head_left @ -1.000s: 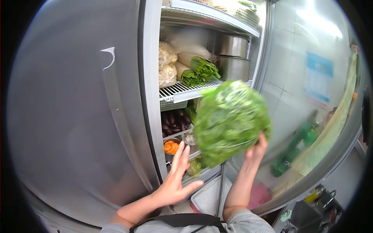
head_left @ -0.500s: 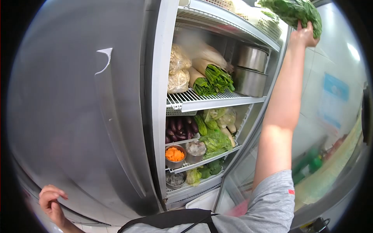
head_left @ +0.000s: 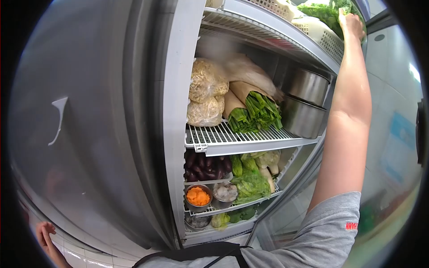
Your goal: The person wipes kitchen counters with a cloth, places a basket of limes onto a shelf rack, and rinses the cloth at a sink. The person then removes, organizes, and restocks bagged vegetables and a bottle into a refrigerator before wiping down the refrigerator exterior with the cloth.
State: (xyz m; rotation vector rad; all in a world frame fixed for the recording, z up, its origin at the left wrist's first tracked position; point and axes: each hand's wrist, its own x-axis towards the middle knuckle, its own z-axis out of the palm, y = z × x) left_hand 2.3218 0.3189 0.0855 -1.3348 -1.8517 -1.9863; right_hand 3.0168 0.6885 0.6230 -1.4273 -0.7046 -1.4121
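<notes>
High at the upper right, my right hand [head_left: 352,27] grips a bunch of leafy greens [head_left: 325,14] by its near end. The greens are at the top shelf, beside a perforated white basket [head_left: 324,36]; whether they rest on it I cannot tell. Part of the bunch is cut off by the frame edge. My left hand [head_left: 46,233] hangs at the lower left near the grey metal door [head_left: 89,178], fingers loosely bent and apart, holding nothing.
On the wire shelf [head_left: 259,145] are bagged food [head_left: 206,80], paper-wrapped green stalks [head_left: 263,111] and metal pots [head_left: 304,116]. Below are eggplants [head_left: 208,167], a bowl of orange pieces [head_left: 198,196] and bagged greens [head_left: 250,185]. A glass door [head_left: 389,147] stands open at right.
My right hand has brought the greens in toward the top shelf. The view has shifted closer to the shelves, and my left hand appears lower and farther left.
</notes>
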